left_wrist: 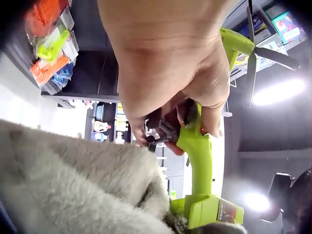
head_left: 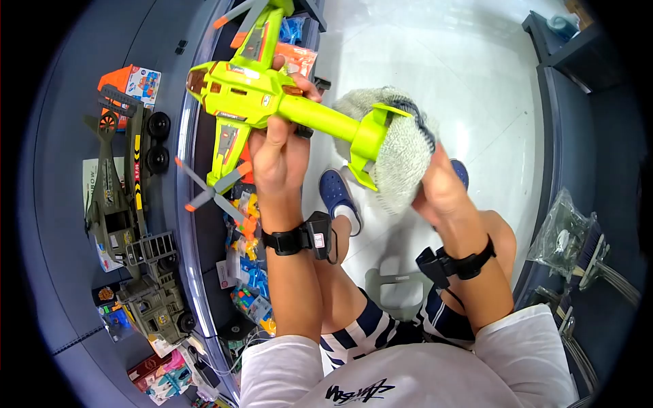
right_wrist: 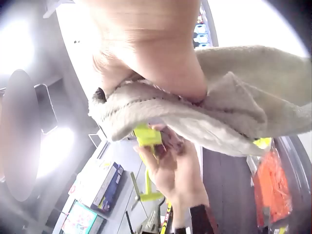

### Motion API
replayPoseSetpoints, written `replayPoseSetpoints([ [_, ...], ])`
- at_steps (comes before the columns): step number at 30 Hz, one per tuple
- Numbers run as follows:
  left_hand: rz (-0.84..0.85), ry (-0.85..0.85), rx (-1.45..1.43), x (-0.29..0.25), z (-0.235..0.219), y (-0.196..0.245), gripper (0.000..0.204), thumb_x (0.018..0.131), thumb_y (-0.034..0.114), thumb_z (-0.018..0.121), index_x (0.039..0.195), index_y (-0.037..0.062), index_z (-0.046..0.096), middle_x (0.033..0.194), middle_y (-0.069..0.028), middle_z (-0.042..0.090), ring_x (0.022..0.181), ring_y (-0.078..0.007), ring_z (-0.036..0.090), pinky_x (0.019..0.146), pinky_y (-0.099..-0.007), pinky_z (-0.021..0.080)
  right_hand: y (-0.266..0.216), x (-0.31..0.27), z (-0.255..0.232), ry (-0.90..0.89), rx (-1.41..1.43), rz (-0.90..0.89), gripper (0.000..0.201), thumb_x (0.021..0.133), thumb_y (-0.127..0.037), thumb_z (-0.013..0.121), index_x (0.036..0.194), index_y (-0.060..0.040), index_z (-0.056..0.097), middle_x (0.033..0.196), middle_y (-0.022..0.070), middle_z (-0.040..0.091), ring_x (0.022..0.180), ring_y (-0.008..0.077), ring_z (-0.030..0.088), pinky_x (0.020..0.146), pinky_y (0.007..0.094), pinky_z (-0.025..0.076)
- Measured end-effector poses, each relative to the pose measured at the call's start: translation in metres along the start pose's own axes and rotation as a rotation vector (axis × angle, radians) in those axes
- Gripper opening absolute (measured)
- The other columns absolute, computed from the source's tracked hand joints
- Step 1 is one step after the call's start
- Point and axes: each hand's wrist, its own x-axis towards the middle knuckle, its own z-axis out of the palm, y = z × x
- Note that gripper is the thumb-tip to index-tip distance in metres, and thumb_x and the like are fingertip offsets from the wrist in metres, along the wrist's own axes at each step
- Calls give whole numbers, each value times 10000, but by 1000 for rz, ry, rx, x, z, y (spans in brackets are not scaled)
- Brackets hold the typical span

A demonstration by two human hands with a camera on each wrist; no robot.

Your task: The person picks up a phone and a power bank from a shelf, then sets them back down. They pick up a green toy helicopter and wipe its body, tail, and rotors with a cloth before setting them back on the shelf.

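Observation:
A lime-green toy aircraft (head_left: 255, 93) with grey-and-orange propellers is held up in front of me, nose to the left. My left hand (head_left: 277, 160) grips its body from below, thumb over the near side behind the wing. A grey-white fluffy cloth (head_left: 401, 166) hangs at the tail. My right hand (head_left: 445, 187) holds this cloth by its dark-edged side, and the cloth lies against the tail fins. In the right wrist view the cloth (right_wrist: 185, 117) drapes below the right hand and covers its fingertips. The left wrist view shows the green tail boom (left_wrist: 200, 165) beside the cloth.
On the left shelf stand an olive toy truck (head_left: 153, 306) and an olive toy helicopter (head_left: 112, 211). Bagged colourful toys (head_left: 252, 285) fill the lower shelf beside my left arm. A plastic bag (head_left: 563, 234) and brushes lie on the right shelf. A small stool (head_left: 401, 292) is beneath me.

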Motion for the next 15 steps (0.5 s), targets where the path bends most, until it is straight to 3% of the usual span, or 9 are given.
replayPoseSetpoints([
  [5, -30, 13, 34, 1, 12, 4, 795, 930, 327, 721, 1520, 21, 286, 1247, -136, 586, 1147, -251, 565, 1054, -393, 421, 1, -1, -12, -98, 90, 1, 667, 838, -27, 673, 1449, -25, 406, 1263, 92, 605, 1128, 181, 613, 973, 350, 511],
  [7, 13, -58, 166, 2, 15, 3, 769, 932, 299, 717, 1512, 19, 297, 1251, -151, 585, 1159, -259, 578, 1061, -402, 424, -4, 1, -17, -113, 127, -15, 667, 821, -16, 678, 1437, -33, 426, 1225, 90, 618, 1082, 181, 635, 936, 339, 530],
  [11, 7, -37, 192, -2, 21, 3, 760, 912, 253, 743, 1492, 11, 317, 1242, -153, 588, 1150, -259, 591, 1047, -400, 463, -16, 0, -11, -14, -25, -113, 619, 796, 10, 694, 1378, -30, 488, 1154, 73, 638, 1016, 172, 652, 890, 323, 543],
  [12, -26, -62, 203, -3, 24, 5, 820, 904, 252, 765, 1509, 6, 269, 1274, -139, 561, 1205, -272, 543, 1129, -422, 364, -17, 1, -11, -13, -25, -117, 619, 796, 10, 694, 1378, -30, 488, 1154, 73, 638, 1016, 172, 652, 890, 323, 543],
  [15, -45, -51, 228, 0, 29, 0, 817, 908, 249, 759, 1512, 8, 265, 1268, -139, 569, 1196, -269, 559, 1124, -421, 379, -18, 2, -10, 73, 18, -134, 539, 798, 36, 677, 1314, -16, 532, 1102, 67, 653, 973, 165, 661, 862, 310, 550],
])
